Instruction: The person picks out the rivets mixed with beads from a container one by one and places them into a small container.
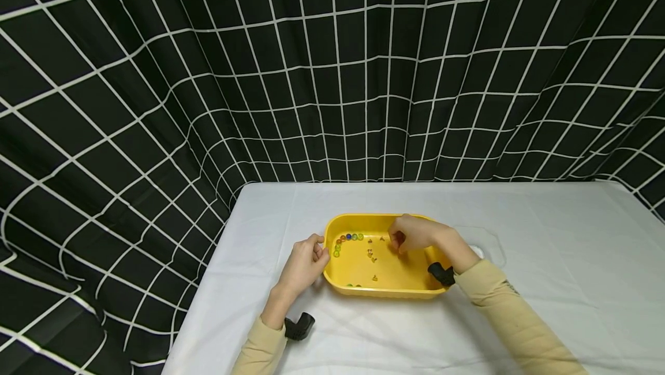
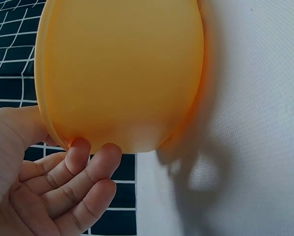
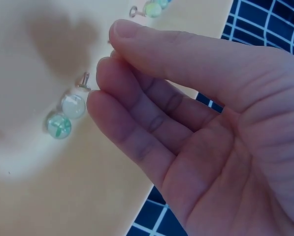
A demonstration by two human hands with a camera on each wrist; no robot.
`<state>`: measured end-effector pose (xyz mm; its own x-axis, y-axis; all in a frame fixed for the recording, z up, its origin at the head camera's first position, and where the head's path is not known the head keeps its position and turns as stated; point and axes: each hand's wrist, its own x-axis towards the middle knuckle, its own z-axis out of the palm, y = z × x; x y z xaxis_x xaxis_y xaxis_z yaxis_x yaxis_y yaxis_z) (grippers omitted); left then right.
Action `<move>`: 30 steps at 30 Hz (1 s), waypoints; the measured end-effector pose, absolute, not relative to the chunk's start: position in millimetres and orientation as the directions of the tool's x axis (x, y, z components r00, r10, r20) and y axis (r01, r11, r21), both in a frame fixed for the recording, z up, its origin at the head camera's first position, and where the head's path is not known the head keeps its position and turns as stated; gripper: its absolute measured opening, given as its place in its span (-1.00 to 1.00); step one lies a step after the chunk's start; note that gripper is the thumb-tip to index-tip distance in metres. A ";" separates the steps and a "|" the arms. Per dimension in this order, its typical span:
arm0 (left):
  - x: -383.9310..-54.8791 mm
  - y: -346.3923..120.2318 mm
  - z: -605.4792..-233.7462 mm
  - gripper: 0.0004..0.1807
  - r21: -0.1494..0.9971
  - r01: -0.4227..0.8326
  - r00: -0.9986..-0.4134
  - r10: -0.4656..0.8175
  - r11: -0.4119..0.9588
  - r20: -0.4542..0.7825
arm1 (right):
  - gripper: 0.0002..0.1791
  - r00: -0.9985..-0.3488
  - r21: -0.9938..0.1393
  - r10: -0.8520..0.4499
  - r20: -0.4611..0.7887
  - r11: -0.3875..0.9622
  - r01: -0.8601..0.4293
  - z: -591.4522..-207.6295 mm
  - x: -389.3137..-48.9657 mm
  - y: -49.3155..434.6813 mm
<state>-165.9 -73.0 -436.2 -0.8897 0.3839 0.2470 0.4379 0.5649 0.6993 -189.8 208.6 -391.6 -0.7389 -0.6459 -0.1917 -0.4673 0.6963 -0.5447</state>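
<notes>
yellow tray [image 1: 400,274] on a white table [image 1: 582,271], long axis running left to right; left hand [image 1: 303,262] pinches its left end; right hand [image 1: 418,232] curls over it, cannot tell whether gripping anything.

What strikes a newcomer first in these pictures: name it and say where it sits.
The bright yellow tray jumps out, on a white cloth before a black curtain with a white grid. Next come the glassy marbles, most in a curved row at the tray's far-left corner, then small metallic pieces scattered around its middle.
</notes>
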 end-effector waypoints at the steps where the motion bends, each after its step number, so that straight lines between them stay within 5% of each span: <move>1: -165.9 -72.9 -436.1 -0.72 0.699 0.437 -0.890 0.384 0.566 0.246 | -0.82 -0.740 -0.542 -0.645 -0.190 0.698 -0.469 -391.4 -189.5 209.3; 30: -166.8 -73.3 -438.9 -0.73 0.690 0.453 -0.883 0.388 0.564 0.263 | -0.84 -0.780 -0.518 -0.584 -0.226 0.750 -0.412 -379.9 -183.6 224.3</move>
